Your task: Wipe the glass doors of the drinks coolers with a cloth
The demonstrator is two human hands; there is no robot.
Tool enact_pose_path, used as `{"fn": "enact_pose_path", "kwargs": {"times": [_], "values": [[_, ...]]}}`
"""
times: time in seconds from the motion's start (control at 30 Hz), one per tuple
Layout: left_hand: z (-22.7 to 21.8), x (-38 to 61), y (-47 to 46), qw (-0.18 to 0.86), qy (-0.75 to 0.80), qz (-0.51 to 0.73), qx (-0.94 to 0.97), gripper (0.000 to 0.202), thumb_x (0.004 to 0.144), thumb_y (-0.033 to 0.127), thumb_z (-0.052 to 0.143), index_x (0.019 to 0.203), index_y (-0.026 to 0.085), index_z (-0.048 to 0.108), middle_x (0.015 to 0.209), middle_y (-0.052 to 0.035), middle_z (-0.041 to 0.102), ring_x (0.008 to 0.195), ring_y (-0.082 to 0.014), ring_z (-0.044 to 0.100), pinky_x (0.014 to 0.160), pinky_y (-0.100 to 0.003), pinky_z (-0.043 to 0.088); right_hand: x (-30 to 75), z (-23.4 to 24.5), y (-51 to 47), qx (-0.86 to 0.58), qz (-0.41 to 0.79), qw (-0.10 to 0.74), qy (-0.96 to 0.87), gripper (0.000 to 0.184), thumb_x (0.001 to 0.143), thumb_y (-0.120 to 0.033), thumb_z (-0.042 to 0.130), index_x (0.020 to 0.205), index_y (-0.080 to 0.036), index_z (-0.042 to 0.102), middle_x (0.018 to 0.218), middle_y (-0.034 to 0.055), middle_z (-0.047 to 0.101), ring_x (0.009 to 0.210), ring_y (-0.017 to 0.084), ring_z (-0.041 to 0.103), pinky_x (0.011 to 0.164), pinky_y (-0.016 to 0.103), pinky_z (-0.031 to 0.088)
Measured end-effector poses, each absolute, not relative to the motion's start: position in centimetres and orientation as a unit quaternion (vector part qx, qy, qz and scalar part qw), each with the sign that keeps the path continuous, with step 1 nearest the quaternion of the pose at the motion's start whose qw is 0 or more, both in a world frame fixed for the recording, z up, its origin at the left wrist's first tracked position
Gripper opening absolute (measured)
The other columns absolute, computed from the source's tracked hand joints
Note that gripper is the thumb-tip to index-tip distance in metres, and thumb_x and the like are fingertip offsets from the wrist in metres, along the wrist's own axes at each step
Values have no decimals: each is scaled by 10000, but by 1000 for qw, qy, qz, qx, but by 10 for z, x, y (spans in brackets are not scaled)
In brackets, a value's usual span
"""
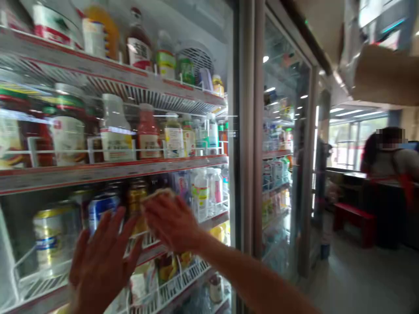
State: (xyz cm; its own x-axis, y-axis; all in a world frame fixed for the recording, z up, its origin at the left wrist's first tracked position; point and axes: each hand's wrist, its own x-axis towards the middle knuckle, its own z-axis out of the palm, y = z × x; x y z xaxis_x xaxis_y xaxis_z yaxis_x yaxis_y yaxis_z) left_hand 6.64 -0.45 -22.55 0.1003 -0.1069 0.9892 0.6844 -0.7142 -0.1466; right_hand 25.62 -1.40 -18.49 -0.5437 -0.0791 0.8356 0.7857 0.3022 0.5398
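My left hand [100, 261] is raised with its fingers spread, in front of the fridge's glass door, and nothing shows in it. To its right, my right hand [175, 222] reaches across with a pale cloth [160, 193] under its fingers, pressed toward the glass. Its fingers lie close together and are slightly blurred. Behind the hands, on a lower shelf, stand a gold and silver can [47, 242], a blue can [101, 207] and a gold can [137, 198], partly covered by my fingers.
Shelves of bottled drinks [118, 131] fill the fridge above. A metal door frame [250, 144] divides it from a second glass-fronted fridge [278, 152]. Farther right are a red bench [355, 220] and a person [389, 183] facing away, near bright windows.
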Motion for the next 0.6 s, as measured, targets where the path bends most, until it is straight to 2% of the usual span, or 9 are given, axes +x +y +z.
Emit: {"fn": "enact_pose_path", "kwargs": {"times": [0.07, 0.13, 0.27, 0.37, 0.43, 0.5, 0.6], "values": [[-229, 60, -2, 412, -236, -576, -665, 640, 767, 244, 621, 1363, 261, 389, 1427, -19, 395, 1332, -198, 346, 1153, -379, 179, 263, -166, -8, -317, -494, 506, -632, 633, 884, -195, 322, 1473, -186, 93, 1488, 36, 303, 1424, 190, 100, 1164, 452, 180], [-226, 60, -7, 429, -244, -564, -662, 666, 774, 195, 605, 1387, 220, 346, 1440, -50, 377, 1342, -202, 328, 1149, -384, 194, 262, -146, 1, -366, -451, 575, -576, 684, 873, -161, 307, 1477, -183, -13, 1509, 68, 240, 1424, 241, 93, 1136, 531, 215], [-199, 88, -31, 318, -210, -607, -698, 654, 836, 150, 493, 1428, 235, 229, 1488, -63, 293, 1363, -200, 287, 1112, -395, 298, 239, -137, 4, -315, -431, 533, -656, 744, 853, -170, 359, 1474, -192, -50, 1530, 59, 172, 1423, 250, 97, 1141, 517, 231], [-168, 126, -36, 239, -216, -601, -731, 609, 908, 240, 367, 1453, 194, 97, 1493, -113, 267, 1365, -208, 280, 1076, -410, 364, 243, -145, -4, -254, -425, 531, -688, 752, 865, -185, 378, 1469, -213, -70, 1543, 36, 126, 1427, 198, 85, 1146, 449, 259], [-150, 152, -31, 249, -263, -593, -719, 594, 923, 326, 333, 1449, 147, 121, 1498, -145, 239, 1389, -243, 212, 1091, -458, 334, 264, -144, -5, -218, -423, 515, -713, 743, 870, -217, 380, 1468, -219, -60, 1544, 37, 121, 1421, 188, 124, 1140, 436, 271], [-135, 174, -22, 306, -304, -576, -694, 576, 915, 383, 353, 1417, 125, 243, 1493, -149, 251, 1402, -273, 154, 1112, -505, 277, 289, -139, -2, -214, -426, 495, -726, 724, 863, -254, 376, 1472, -200, -12, 1534, 66, 164, 1412, 213, 170, 1138, 478, 248], [-120, 196, -7, 405, -305, -530, -680, 506, 919, 366, 344, 1360, 118, 358, 1450, -126, 353, 1397, -241, 188, 1124, -488, 258, 312, -134, 4, -243, -422, 516, -705, 694, 861, -245, 346, 1472, -151, 32, 1504, 120, 242, 1401, 237, 207, 1118, 515, 255]]}}
